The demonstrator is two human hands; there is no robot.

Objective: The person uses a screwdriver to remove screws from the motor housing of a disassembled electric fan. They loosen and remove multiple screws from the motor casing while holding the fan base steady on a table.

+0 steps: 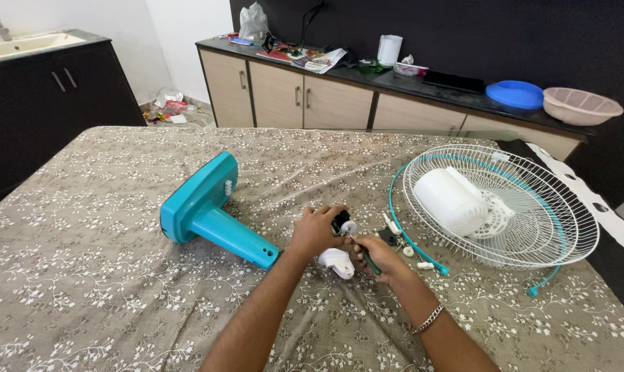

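Two bare hands met just right of the teal plastic fan stand (212,217), which lay on its side on the surface covered by a brown floral cloth (84,275). The left hand (316,232) had its grip closed on a small black-and-white fan part (342,224). The right hand (379,256) had its grip closed on a green-handled screwdriver (368,259), whose tip seemed to touch that part, though the contact was too small to see clearly. A white plastic cover piece (336,262) lay right of the stand's neck, below the held part.

Several small white fittings (408,251) lay loose further right of the stand, near the white wire fan guard with a teal rim (525,207). A slip of the screwdriver could have jabbed the left fingers, since they wrapped close round the part. Freed screws could have vanished into the busy floral pattern, and a nudge from the right forearm could have scattered the loose fittings.
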